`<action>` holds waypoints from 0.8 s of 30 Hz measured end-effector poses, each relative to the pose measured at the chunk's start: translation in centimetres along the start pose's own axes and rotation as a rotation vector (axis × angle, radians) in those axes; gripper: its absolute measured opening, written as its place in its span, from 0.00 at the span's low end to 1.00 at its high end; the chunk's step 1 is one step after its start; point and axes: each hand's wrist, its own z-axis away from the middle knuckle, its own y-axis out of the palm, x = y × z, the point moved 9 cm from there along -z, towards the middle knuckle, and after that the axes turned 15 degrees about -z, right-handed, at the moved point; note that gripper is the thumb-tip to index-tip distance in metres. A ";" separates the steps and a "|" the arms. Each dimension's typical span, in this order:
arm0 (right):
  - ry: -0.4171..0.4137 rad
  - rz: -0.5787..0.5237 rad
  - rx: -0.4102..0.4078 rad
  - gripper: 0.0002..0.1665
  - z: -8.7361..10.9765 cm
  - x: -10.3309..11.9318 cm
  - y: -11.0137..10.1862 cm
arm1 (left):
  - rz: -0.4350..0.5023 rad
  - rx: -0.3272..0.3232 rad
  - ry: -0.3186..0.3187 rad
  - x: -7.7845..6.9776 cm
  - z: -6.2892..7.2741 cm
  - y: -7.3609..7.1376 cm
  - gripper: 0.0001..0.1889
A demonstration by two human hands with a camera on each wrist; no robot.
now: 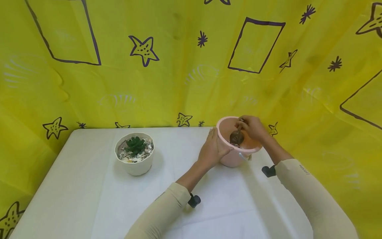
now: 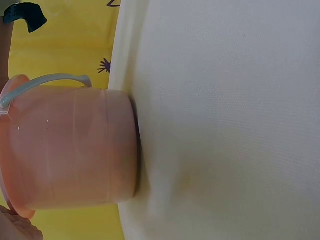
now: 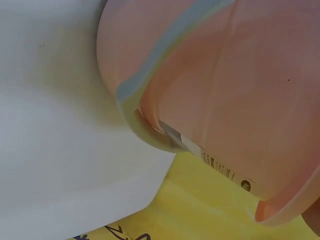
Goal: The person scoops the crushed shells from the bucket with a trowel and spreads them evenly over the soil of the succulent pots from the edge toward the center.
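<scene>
The pink bucket (image 1: 231,161) stands base down on the white table (image 1: 176,156), right of centre in the head view, with its open top toward me. Inside it, near the front wall, I have a dark, rounded spoon-like tool (image 1: 236,136); what lies at the bottom is too hidden to make out. My right hand (image 1: 252,127) is closed, fingers curled round the tool's handle, above the far right part of the rim. My left hand (image 1: 210,149) is partly open and wraps the bucket's left side, the fingers at the rim and the thumb along the front just under it.

The bucket's pale blue-grey carry handle (image 2: 47,80) hangs down against its outside, and a label (image 3: 222,167) with a barcode shows on the wall in the right wrist view, at lower centre.

Left of centre in the head view, well apart from the bucket, a white pot (image 1: 138,168) holds a green succulent (image 1: 135,145) set among pale pebbles (image 1: 146,152). My beige sleeves (image 1: 313,192) come in from the bottom edge and lower right, with a black mount (image 1: 194,200) below each wrist. Behind everything hangs a yellow curtain (image 1: 176,83), printed with dark starfish and frames, filling the upper half.
</scene>
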 end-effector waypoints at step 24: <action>0.039 -0.008 0.120 0.14 -0.5 -1.4 -0.6 | -0.009 0.004 -0.007 0.0 0.1 0.0 0.54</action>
